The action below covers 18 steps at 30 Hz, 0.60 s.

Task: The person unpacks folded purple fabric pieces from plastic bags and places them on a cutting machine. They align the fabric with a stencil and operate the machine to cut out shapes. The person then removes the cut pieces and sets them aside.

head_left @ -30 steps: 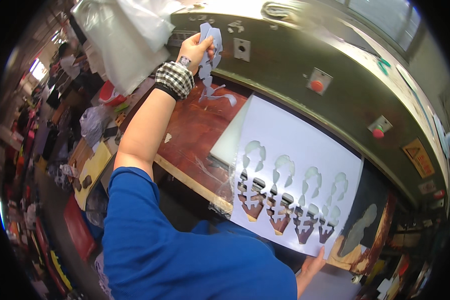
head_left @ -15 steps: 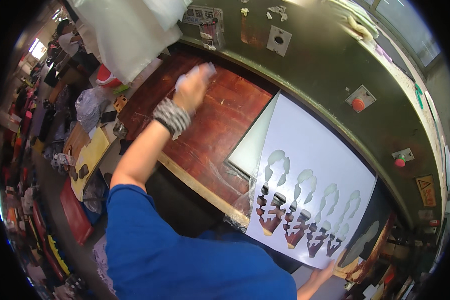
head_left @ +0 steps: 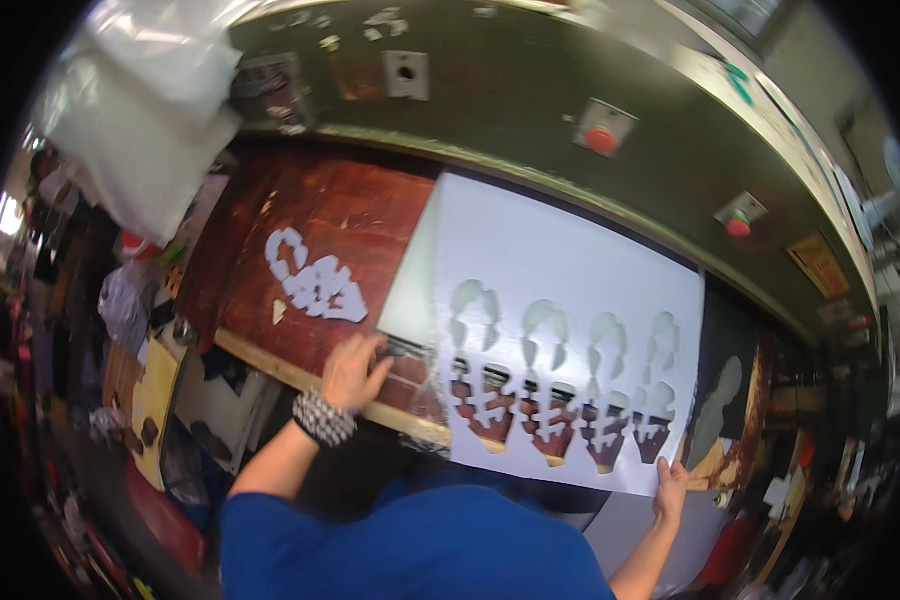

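My left hand [head_left: 350, 372], with a patterned band at its wrist, is open and holds nothing. It hovers over or rests on the front of the reddish-brown board [head_left: 240, 215], just left of a large white sheet [head_left: 570, 240]. Farther back on that board lies a white cut-out piece [head_left: 320, 285] full of notches and openings. The sheet has a row of shaped holes along its near half, through which the board and a pale surface show. My right hand [head_left: 672, 485] pinches the sheet's near right corner. Under the sheet's left side a pale plate [head_left: 410, 290] shows.
Behind the board runs a green machine beam [head_left: 510, 90] with red push buttons [head_left: 600, 140]. Clear plastic sheeting [head_left: 140, 120] hangs at the far left. A dark shape with a grey patch [head_left: 718, 400] lies right of the sheet. A yellow sheet [head_left: 155, 400] and clutter lie left.
My left hand has left the white cut-out piece on the board and come back toward the sheet, its fingers now spread. The right hand stays at the sheet's corner. The view has turned.
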{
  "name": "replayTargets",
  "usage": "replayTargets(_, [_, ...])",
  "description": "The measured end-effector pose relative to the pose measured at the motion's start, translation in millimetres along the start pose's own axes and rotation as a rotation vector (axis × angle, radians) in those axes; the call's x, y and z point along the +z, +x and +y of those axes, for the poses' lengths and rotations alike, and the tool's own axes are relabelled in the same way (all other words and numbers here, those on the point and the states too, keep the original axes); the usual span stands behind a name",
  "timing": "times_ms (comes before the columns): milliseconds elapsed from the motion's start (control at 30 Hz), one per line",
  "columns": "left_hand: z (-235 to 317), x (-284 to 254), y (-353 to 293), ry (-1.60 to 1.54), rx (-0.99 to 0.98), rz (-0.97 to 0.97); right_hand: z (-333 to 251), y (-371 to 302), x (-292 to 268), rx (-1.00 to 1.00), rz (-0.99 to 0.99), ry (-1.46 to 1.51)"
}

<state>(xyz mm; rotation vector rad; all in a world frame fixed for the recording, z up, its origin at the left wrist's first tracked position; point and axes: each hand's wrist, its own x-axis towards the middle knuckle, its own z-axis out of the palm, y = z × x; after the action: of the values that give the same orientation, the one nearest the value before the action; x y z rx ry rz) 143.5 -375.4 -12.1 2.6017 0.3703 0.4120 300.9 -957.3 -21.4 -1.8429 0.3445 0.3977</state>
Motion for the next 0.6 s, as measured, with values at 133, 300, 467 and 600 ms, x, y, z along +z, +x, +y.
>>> replayTargets(133, [30.8,56.8,-28.4,-0.403,-0.307,-0.059,-3.2,-37.4,-24.1,0.058,-0.335,0.036])
replayTargets(300, [19.4,64.2,-0.9,-0.826,-0.357,-0.072,4.9,-27.0,-37.1,0.245,-0.399,-0.103])
replayTargets(467, [45.1,63.6,18.9,-0.312,-0.415,-0.008,14.5,22.9,-36.0,-0.383,0.503,-0.479])
replayTargets(600, [70.3,104.4,50.8,-0.179,-0.314,0.016,14.7,63.1,-47.7,-0.457,0.612,-0.763])
